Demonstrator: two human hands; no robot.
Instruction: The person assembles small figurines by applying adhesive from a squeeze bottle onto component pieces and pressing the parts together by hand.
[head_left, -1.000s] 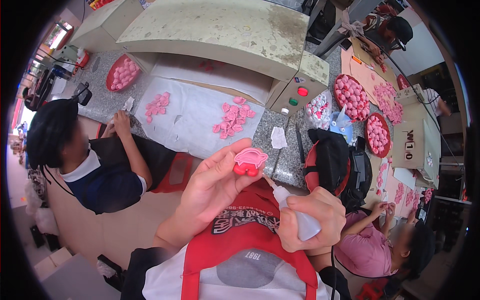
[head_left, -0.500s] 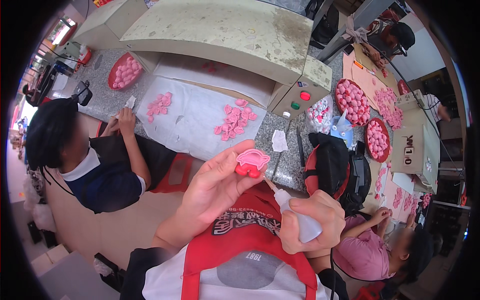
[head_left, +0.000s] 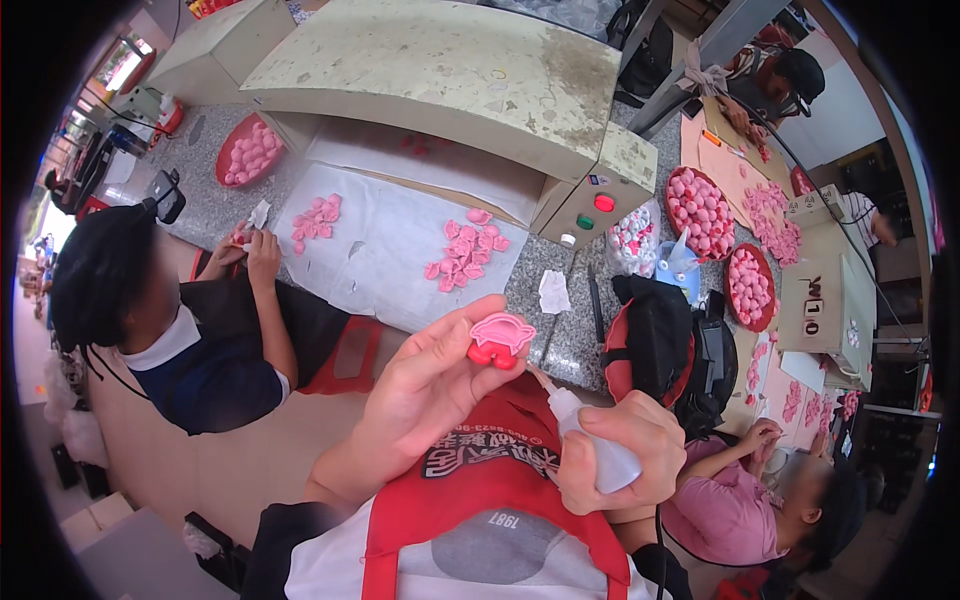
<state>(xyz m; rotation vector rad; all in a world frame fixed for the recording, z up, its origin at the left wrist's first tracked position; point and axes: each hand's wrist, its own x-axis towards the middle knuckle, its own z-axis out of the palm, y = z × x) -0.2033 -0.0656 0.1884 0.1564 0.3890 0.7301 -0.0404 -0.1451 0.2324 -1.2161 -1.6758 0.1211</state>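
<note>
Between the thumb and fingers of my left hand (head_left: 425, 385) is a small moulded figure piece (head_left: 500, 338), its upper part a hollow pink shell and its lower part rounded and red. The hollow side faces up toward me. My right hand (head_left: 645, 450) is wrapped round a whitish squeeze bottle (head_left: 612, 462), tilted up and to the left. Its thin nozzle tip comes close to the piece's lower right, beside my left fingertips; whether it touches, I cannot tell. Both hands are held above my red apron (head_left: 480, 450), in front of the bench.
A pale box-shaped machine (head_left: 430, 70) covers a white sheet (head_left: 370, 270) bearing two piles of pink pieces. Right of it are a paper scrap (head_left: 554, 292), a black-and-red bag (head_left: 650, 335) and red bowls of pink balls (head_left: 700, 215). Co-workers sit left and right.
The bottle and the piece stay in my hands, nearly in the same pose; the piece is tilted slightly differently. The whole view has shifted a little. The left co-worker's hands have moved slightly.
</note>
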